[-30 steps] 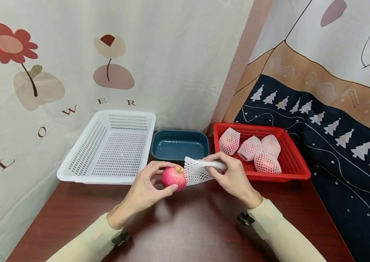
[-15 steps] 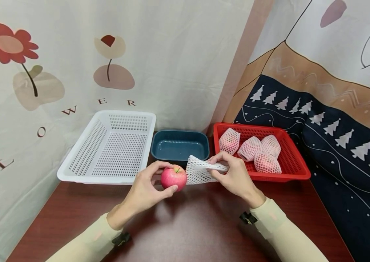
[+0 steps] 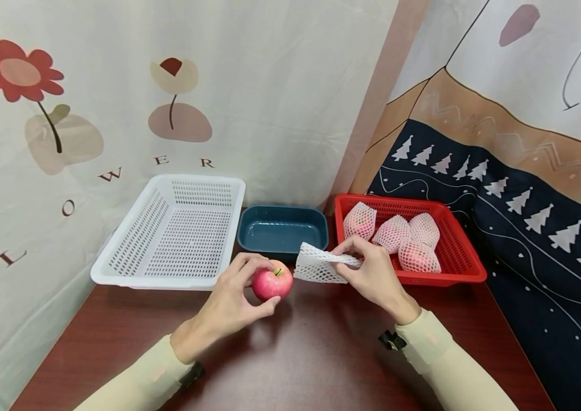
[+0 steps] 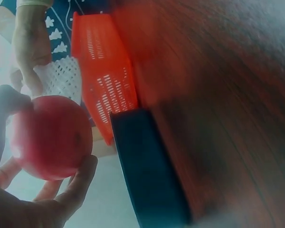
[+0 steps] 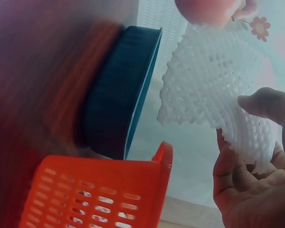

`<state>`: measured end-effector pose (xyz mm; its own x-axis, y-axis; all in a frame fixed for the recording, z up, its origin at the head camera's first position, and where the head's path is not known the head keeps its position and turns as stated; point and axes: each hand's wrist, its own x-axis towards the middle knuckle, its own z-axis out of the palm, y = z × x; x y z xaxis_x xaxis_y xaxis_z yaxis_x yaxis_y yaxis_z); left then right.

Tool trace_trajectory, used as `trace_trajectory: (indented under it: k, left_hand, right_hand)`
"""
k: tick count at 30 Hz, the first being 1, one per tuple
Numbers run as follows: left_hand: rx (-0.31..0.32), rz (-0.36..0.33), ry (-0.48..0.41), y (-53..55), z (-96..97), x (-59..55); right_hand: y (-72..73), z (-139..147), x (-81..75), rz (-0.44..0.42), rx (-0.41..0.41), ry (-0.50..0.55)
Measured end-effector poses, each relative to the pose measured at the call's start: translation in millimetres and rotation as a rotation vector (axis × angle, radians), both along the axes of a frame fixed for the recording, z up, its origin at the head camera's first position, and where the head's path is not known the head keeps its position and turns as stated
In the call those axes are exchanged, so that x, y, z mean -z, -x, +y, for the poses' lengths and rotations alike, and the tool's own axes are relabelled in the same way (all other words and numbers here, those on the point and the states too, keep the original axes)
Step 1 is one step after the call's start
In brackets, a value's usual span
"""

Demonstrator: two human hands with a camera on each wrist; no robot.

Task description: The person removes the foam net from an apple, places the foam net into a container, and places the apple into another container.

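A bare red apple (image 3: 273, 282), stem up, is held between the thumb and fingers of my left hand (image 3: 234, 299) above the table. My right hand (image 3: 372, 277) pinches a white foam net sleeve (image 3: 318, 266), which looks flattened and has its free end toward the apple. In the head view a narrow gap shows between apple and sleeve. The left wrist view has the apple (image 4: 52, 137) close up in the fingers. From the right wrist, the thumb presses the folded foam net (image 5: 218, 80) against the fingers.
Behind the left hand stands a white perforated basket (image 3: 167, 282). A dark teal dish (image 3: 282, 248) sits in the middle. At right, a red basket (image 3: 462, 268) holds several net-wrapped apples (image 3: 419, 256). A patterned curtain (image 3: 280, 103) hangs behind the brown table (image 3: 311, 354).
My right hand has drawn the foam net slightly right, off the apple's side, leaving a small gap. The left hand keeps its grip on the apple, nearly still.
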<state>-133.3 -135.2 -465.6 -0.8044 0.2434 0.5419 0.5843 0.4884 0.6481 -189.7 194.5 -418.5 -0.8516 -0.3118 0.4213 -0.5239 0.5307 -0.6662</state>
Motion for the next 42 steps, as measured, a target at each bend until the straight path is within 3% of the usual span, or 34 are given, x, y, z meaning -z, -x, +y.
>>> trace_trajectory:
  k: [7, 21, 35, 42]
  left_hand:
    - [-0.048, 0.071, 0.104, 1.4, -3.9, 1.7]
    - [-0.048, 0.063, 0.148, 2.5, -9.7, 0.2]
    - [-0.042, 0.040, 0.234, -3.4, -7.0, -2.0]
    - [-0.028, 0.085, 0.250, -2.5, -8.4, -4.9]
  right_hand:
    - [4.2, -4, -8.6, 0.016, -0.009, -0.040]
    - [25.2, -19, -23.7, 0.058, -0.045, -0.184]
    - [46.8, -44, -37.8, 0.073, 0.028, -0.321]
    - [56.6, -59, -44.5, 0.086, 0.066, -0.396]
